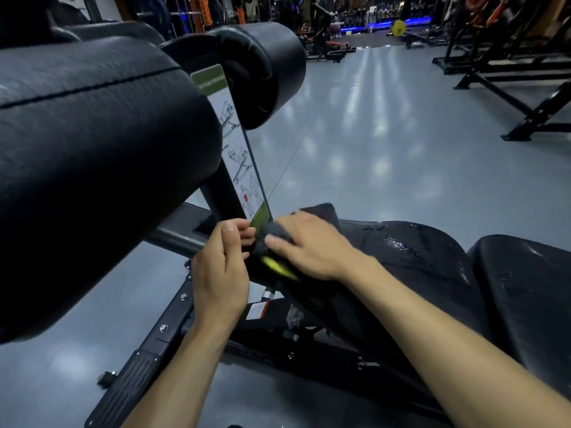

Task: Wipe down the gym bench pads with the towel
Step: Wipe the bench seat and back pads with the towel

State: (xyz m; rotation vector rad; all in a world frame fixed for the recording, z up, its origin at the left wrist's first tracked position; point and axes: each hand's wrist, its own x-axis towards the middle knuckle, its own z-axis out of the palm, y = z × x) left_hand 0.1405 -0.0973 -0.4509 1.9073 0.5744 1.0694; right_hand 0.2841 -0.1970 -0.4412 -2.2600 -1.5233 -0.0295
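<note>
A dark grey towel (321, 213) lies bunched at the near end of the black seat pad (411, 251), whose surface shows wet streaks. My right hand (309, 245) lies on top of the towel with its fingers curled round the cloth, right at the foot of the instruction placard (238, 143). Just left of it, my left hand (222, 267) pinches the towel's edge with curled fingers. A second black pad (525, 291) continues to the right. Two big black roller pads (92, 149) (262, 69) stand at the left.
The bench's black steel frame (173, 316) with bolts and a ribbed foot plate (123, 390) runs below my arms. Something yellow (278, 267) shows under my right hand. Grey shiny floor (386, 134) spreads ahead, with other black machines (509, 57) at the far right.
</note>
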